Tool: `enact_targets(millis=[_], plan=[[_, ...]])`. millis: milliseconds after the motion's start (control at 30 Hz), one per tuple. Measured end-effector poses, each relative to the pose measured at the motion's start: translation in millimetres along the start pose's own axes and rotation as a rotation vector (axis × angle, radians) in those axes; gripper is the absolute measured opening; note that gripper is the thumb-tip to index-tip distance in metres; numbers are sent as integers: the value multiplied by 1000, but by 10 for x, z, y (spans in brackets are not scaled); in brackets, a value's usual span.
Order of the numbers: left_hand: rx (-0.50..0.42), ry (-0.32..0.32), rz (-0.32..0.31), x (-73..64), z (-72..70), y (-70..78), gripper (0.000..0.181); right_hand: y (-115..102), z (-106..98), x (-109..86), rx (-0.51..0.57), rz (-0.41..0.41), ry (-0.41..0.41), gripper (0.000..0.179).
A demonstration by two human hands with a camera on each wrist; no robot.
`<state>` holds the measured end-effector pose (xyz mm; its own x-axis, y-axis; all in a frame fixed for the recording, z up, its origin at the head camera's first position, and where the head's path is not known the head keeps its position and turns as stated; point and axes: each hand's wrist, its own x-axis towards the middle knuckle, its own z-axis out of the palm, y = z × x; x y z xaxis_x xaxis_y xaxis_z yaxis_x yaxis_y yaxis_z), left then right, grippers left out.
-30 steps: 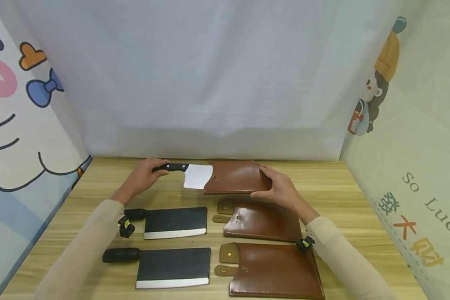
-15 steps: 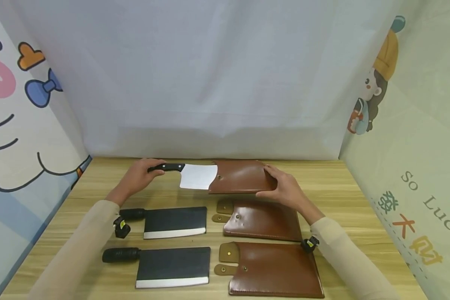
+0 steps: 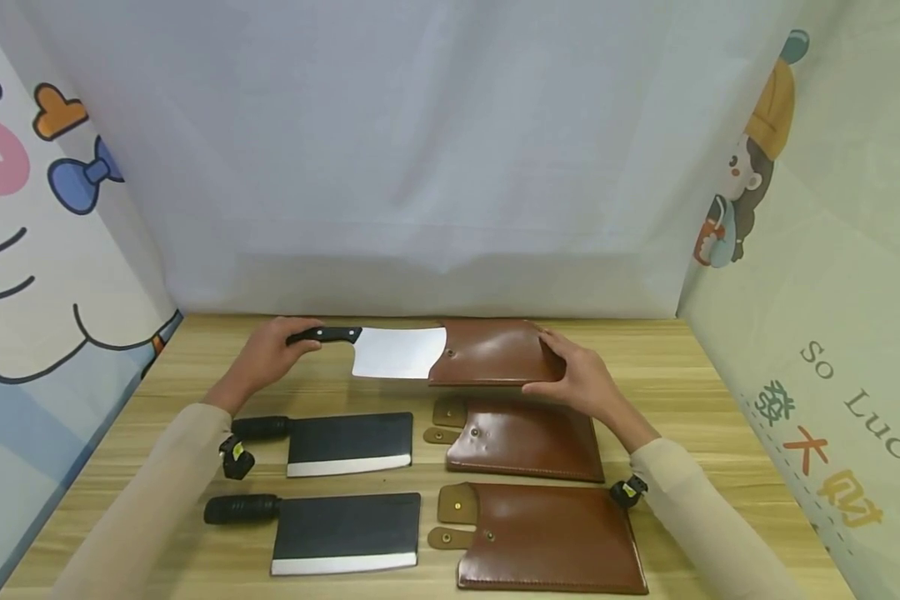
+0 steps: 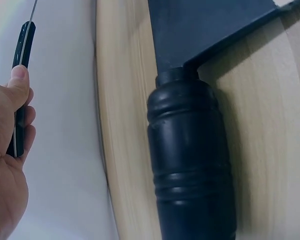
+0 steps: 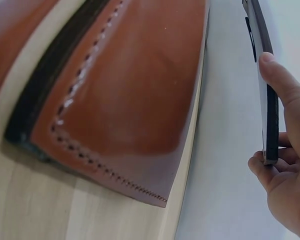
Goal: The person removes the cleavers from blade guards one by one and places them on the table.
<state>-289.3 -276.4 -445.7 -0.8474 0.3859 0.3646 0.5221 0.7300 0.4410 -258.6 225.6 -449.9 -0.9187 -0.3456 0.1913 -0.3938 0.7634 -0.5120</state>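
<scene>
My left hand (image 3: pixel 273 354) grips the black handle of a cleaver (image 3: pixel 401 352); in the left wrist view the fingers curl round that handle (image 4: pixel 24 47). The front part of its pale blade is inside a brown leather sheath (image 3: pixel 495 354), and the rest of the blade shows. At the sheath's far right end, my right hand (image 3: pixel 581 375) holds it between thumb and fingers. The right wrist view shows this sheath (image 5: pixel 271 115) edge-on, with the thumb on one face. Cleaver and sheath are held above the back of the table.
Two dark cleavers with black ribbed handles, a rear one (image 3: pixel 348 444) and a front one (image 3: pixel 345 533), lie at left on the wooden table (image 3: pixel 667 367). Beside them lie two brown sheaths with tan straps, a rear one (image 3: pixel 532 442) and a front one (image 3: pixel 562 537). A white cloth backdrop (image 3: pixel 435 167) stands behind.
My hands have moved apart, the left one leftward with the cleaver and the right one rightward with the sheath. More of the blade shows outside the sheath.
</scene>
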Motion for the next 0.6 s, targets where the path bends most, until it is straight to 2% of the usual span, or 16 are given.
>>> enact_targets(millis=[300, 600], plan=[[-12, 31, -4, -79, 0, -39, 36, 40, -28, -37, -11, 15, 10, 105], [-14, 35, -16, -104, -37, -97, 36, 79, -94, -101, -12, 12, 30, 103]])
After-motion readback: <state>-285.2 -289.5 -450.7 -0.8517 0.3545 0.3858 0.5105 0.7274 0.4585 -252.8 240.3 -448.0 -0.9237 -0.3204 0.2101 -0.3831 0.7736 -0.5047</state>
